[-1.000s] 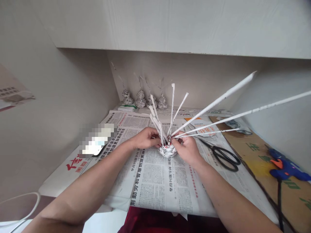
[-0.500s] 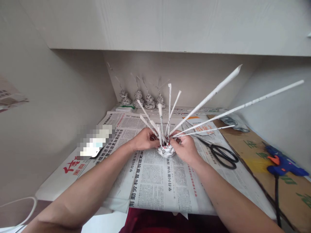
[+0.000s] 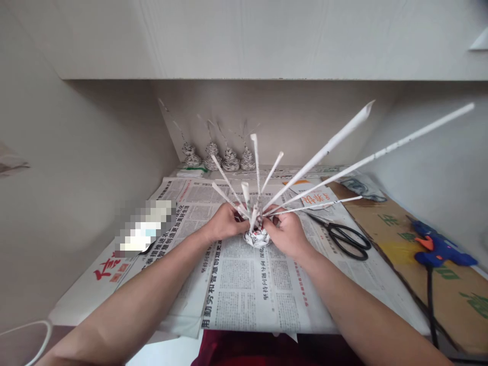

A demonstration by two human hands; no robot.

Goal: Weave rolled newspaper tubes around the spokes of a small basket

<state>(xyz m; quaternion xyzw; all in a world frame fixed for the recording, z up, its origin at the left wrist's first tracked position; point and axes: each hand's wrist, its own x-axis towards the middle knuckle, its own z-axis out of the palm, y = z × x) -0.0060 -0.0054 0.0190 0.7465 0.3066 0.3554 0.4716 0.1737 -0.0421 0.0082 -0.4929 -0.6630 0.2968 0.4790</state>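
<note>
- The person's left hand and right hand meet over a small woven paper base that sits on the newspaper spread across the tabletop, about midway between its left and right edges and nearer the back edge than the front.
- The left hand is curled, its fingers pinching the short rolled paper tubes where they rise out of the left side of the base.
- The right hand is likewise closed in a pinch, fingertips on the tubes at the right side of the base, just where a thin tube runs out flat toward the right edge.
- Two long tubes fan up and away to the right from the same spot, well above the tabletop; the shorter ones stand nearly upright or lean left.
- Black scissors lie on the newspaper just to the right of the right hand, not touching it.
- A sheet of cardboard covers the right edge of the tabletop, and a blue glue gun rests on it, its cord trailing to the front right corner.
- Four small finished woven pieces stand in a row along the back edge.
- A blurred patch lies near the left edge.
</note>
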